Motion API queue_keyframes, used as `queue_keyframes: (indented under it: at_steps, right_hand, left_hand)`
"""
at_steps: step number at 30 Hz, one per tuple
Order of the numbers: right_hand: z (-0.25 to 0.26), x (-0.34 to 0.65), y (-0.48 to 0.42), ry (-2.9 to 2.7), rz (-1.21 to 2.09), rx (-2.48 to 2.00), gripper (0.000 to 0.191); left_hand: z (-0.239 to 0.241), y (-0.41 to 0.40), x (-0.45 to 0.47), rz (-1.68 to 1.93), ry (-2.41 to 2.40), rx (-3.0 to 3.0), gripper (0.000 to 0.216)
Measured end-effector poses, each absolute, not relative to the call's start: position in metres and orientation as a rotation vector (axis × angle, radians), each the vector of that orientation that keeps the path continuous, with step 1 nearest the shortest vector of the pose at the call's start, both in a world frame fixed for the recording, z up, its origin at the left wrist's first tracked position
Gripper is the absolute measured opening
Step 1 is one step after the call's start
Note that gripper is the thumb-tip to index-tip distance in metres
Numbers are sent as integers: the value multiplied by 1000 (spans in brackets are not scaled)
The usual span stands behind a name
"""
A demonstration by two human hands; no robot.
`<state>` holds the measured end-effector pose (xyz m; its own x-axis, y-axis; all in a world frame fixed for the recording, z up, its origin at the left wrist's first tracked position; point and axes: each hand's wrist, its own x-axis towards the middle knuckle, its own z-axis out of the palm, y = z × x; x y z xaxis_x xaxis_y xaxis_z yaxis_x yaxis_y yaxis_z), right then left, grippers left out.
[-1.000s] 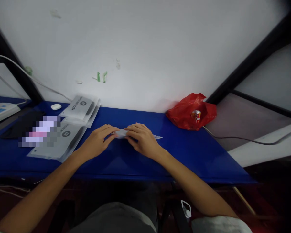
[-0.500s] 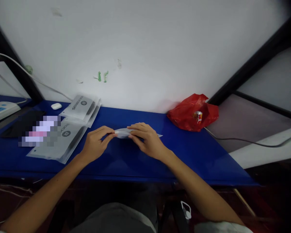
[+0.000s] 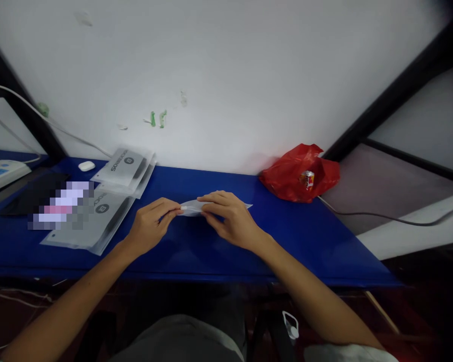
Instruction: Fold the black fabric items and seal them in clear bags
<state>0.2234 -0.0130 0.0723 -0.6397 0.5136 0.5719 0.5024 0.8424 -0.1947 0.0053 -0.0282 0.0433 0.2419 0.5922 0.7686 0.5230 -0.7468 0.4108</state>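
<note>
A translucent plastic zip bag (image 3: 192, 207) is held just above the blue table, its top edge turned toward me. My left hand (image 3: 151, 221) pinches the left end of that edge, where a small white slider shows at the fingertips. On the other side, my right hand (image 3: 228, 217) grips the bag between thumb and fingers and hides much of it. One pale corner sticks out past the right hand. What the bag holds, if anything, cannot be seen.
Printed frosted bags (image 3: 123, 168) lie at the left, overlapping another one (image 3: 98, 213). Near them are a white earbud case (image 3: 86, 166), a pixelated patch over a dark object, and a power strip (image 3: 3, 173). A red plastic bag (image 3: 300, 173) sits back right by a cable (image 3: 385, 218).
The edge of the zip bag between my hands looks narrower and flatter than before. Both hands stay nearly in place, still gripping it.
</note>
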Motion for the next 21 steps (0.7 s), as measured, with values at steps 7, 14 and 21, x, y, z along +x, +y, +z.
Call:
queue_keyframes:
  at_steps: [7,14,21]
  right_hand:
    - [81,220,-17,-2388,90,-848,11]
    - [92,208,-23,-2330,223,-848,15]
    - [97,209,-25,-2372,304,-833,11]
  left_hand:
    - [43,-28,10,1572,1094,2466,14]
    - [47,-31,17,1560,1024,2566,14]
    - [49,-34,19,1519,989,2583,16]
